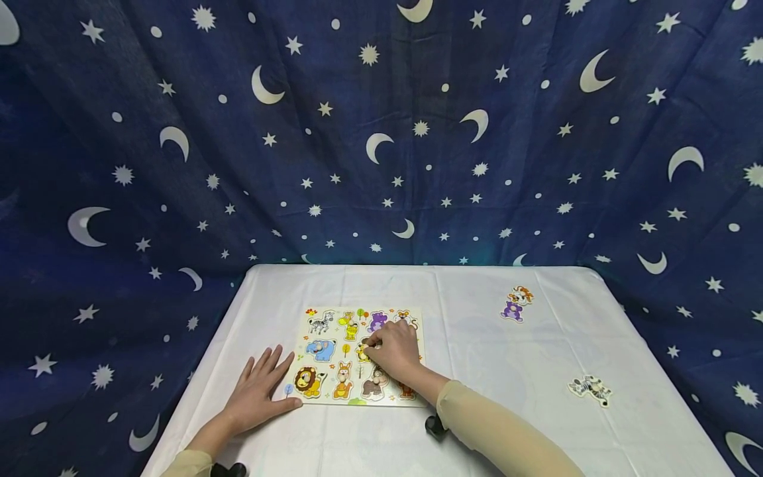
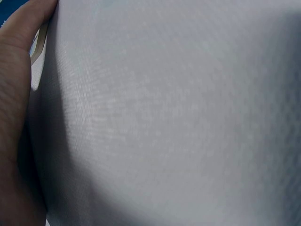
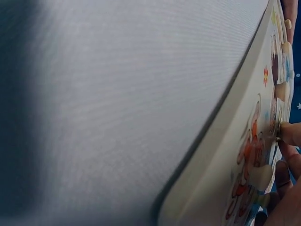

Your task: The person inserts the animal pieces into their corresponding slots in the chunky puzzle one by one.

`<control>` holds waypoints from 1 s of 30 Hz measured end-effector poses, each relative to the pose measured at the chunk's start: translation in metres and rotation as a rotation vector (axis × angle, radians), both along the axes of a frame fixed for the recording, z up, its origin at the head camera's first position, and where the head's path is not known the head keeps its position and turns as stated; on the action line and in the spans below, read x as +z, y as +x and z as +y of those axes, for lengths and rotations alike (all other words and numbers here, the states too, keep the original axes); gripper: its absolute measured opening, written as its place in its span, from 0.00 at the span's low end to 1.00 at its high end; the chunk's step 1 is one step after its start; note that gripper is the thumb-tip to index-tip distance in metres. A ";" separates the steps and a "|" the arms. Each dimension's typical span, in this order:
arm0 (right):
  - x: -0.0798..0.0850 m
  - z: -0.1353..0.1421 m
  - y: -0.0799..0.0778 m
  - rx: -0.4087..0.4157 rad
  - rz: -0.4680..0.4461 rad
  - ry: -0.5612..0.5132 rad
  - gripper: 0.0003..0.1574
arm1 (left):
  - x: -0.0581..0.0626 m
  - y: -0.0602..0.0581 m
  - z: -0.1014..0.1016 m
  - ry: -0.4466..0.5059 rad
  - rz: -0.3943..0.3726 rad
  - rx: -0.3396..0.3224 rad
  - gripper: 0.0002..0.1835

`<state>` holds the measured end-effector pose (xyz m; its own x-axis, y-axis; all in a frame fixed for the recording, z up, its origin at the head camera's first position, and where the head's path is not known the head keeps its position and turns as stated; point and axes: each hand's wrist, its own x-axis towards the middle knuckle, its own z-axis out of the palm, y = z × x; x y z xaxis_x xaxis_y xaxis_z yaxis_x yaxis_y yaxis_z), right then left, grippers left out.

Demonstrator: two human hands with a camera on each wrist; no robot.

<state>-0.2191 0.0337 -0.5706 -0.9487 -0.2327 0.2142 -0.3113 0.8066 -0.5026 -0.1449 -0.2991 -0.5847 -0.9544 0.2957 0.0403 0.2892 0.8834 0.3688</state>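
A wooden knob puzzle board (image 1: 330, 400) with animal pictures lies flat on the table. My right hand (image 1: 395, 346) reaches over its right half, and the fingers pinch a small knob at a yellow spotted animal puzzle piece (image 1: 361, 352). In the right wrist view the thumb and fingertips (image 3: 289, 132) meet at a knob low over the board; the piece beneath is mostly hidden. My left hand (image 1: 257, 389) lies spread on the cloth, its thumb at the board's lower left corner. The left wrist view shows mostly cloth, with part of that hand (image 2: 16, 94) at the left.
To the right of the board, a purple and orange-brown animal figure (image 1: 516, 305) lies toward the back. A black-and-white zebra piece (image 1: 590, 389) is nearer the right edge. White cloth (image 1: 477, 371) covers the table; a dark blue star-and-moon curtain (image 1: 381, 132) hangs behind.
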 end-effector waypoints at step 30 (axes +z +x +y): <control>0.030 0.131 -0.019 -0.193 0.001 -0.295 0.11 | -0.002 0.000 0.000 -0.008 0.001 -0.001 0.56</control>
